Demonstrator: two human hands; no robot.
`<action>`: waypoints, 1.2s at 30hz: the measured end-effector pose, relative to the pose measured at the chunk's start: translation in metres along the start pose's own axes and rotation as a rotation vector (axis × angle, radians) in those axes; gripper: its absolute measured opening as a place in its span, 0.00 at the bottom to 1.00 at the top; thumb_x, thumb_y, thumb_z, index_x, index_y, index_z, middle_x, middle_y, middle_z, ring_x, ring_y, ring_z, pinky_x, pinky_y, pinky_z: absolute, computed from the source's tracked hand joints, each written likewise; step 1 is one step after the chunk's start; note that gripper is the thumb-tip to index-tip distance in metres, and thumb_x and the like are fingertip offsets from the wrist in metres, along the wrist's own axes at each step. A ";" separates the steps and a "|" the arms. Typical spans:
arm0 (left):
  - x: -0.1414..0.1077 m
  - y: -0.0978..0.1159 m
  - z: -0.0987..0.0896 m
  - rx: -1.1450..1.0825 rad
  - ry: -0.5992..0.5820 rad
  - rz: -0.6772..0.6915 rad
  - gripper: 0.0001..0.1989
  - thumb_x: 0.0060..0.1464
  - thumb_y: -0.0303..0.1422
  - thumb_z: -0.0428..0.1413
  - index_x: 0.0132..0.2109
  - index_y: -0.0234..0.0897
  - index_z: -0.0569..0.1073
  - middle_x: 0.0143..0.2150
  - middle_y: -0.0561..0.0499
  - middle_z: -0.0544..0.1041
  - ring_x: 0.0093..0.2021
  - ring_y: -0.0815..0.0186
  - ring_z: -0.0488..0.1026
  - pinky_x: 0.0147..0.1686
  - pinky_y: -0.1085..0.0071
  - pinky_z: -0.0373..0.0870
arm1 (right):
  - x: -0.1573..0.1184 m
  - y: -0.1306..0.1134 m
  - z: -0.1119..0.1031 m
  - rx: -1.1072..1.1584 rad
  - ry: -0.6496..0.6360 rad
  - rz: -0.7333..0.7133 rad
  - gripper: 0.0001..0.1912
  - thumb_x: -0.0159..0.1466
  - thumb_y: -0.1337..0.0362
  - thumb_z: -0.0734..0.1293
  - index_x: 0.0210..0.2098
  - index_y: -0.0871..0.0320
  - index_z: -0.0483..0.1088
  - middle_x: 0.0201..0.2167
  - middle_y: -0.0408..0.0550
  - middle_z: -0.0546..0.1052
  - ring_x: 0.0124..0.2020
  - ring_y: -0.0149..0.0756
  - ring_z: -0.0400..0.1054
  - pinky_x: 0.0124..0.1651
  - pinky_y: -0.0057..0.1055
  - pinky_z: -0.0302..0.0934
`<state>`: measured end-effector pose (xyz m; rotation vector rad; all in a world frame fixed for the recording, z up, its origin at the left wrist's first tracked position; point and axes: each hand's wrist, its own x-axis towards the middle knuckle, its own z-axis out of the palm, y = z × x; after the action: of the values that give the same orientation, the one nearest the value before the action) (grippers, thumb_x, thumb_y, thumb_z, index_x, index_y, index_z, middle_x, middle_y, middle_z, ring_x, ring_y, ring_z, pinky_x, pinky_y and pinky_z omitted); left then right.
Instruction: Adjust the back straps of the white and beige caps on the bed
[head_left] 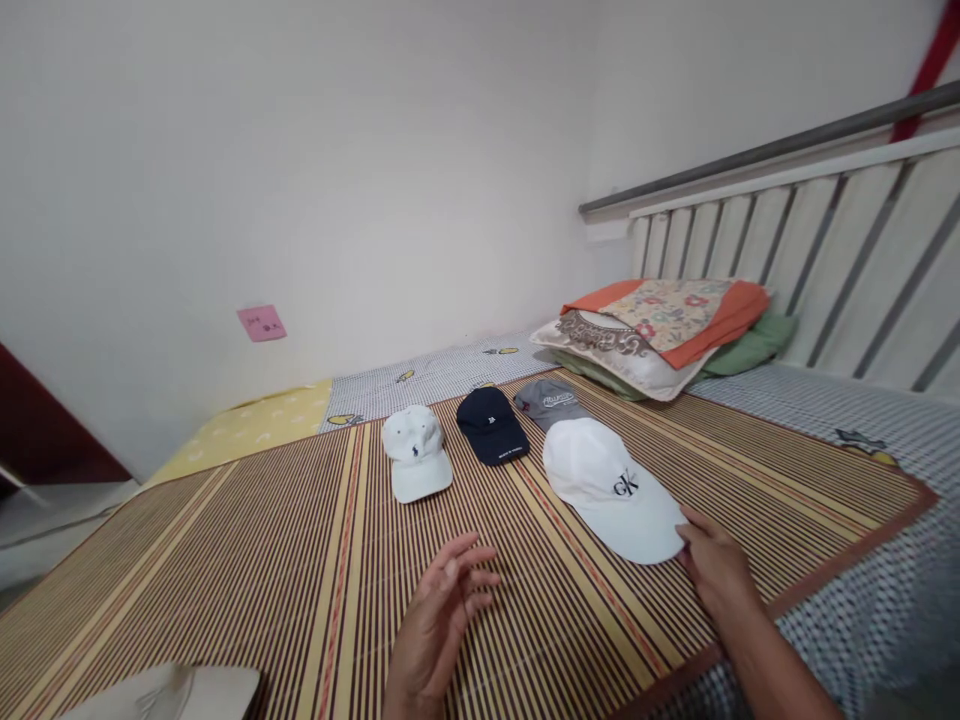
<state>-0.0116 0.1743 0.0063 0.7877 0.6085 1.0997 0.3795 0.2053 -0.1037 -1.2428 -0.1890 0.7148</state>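
My right hand (712, 560) pinches the brim edge of a white cap (600, 480) with dark "CK" letters on its front. The cap is over the striped mat, its brim pointing toward me and to the right. My left hand (446, 610) is held above the mat with its fingers apart and nothing in it. Beyond the left hand sit a pale cap (415, 452) with a small dark emblem and a navy cap (491, 425). A grey cap (551, 400) with white lettering lies behind the white one, partly covered by it.
A beige cap (172, 692) is cut off at the lower left edge. The striped mat (300, 560) covers the bed. Stacked pillows (660, 330) lie at the back right, beside a white slatted rail (825, 250). A pink note (262, 323) is on the wall.
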 end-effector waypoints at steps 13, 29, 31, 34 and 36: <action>-0.002 0.000 -0.002 -0.002 -0.027 0.011 0.16 0.67 0.37 0.57 0.57 0.36 0.78 0.54 0.39 0.82 0.47 0.58 0.80 0.48 0.63 0.75 | -0.027 -0.013 -0.026 -0.125 -0.050 -0.037 0.22 0.39 0.65 0.76 0.35 0.55 0.72 0.19 0.43 0.79 0.17 0.41 0.73 0.17 0.33 0.72; 0.001 -0.003 -0.006 -0.009 -0.048 -0.005 0.19 0.64 0.40 0.61 0.58 0.36 0.77 0.55 0.39 0.82 0.48 0.58 0.80 0.47 0.64 0.75 | -0.029 -0.008 -0.041 -0.095 -0.064 -0.069 0.32 0.34 0.63 0.79 0.39 0.58 0.69 0.19 0.42 0.80 0.21 0.36 0.76 0.21 0.25 0.74; 0.001 -0.002 -0.005 -0.001 -0.040 -0.014 0.19 0.63 0.40 0.62 0.57 0.36 0.77 0.55 0.39 0.82 0.47 0.58 0.80 0.47 0.64 0.75 | -0.029 -0.008 -0.040 -0.083 -0.049 -0.067 0.32 0.33 0.63 0.79 0.38 0.58 0.69 0.18 0.41 0.79 0.20 0.36 0.75 0.20 0.25 0.73; 0.000 -0.001 -0.004 0.013 -0.028 -0.019 0.19 0.64 0.40 0.62 0.58 0.36 0.77 0.55 0.40 0.82 0.47 0.58 0.80 0.47 0.63 0.75 | -0.030 -0.010 -0.039 -0.079 -0.042 -0.048 0.32 0.33 0.64 0.79 0.37 0.59 0.70 0.18 0.43 0.79 0.19 0.37 0.75 0.18 0.25 0.72; -0.001 -0.001 -0.002 0.018 -0.022 -0.016 0.19 0.63 0.39 0.62 0.57 0.36 0.77 0.55 0.39 0.82 0.47 0.58 0.80 0.47 0.63 0.75 | -0.032 -0.011 -0.038 -0.079 -0.044 -0.025 0.32 0.32 0.64 0.80 0.37 0.59 0.70 0.18 0.44 0.80 0.19 0.38 0.76 0.17 0.25 0.71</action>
<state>-0.0127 0.1738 0.0040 0.8085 0.6064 1.0708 0.3786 0.1546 -0.0989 -1.2986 -0.2706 0.7194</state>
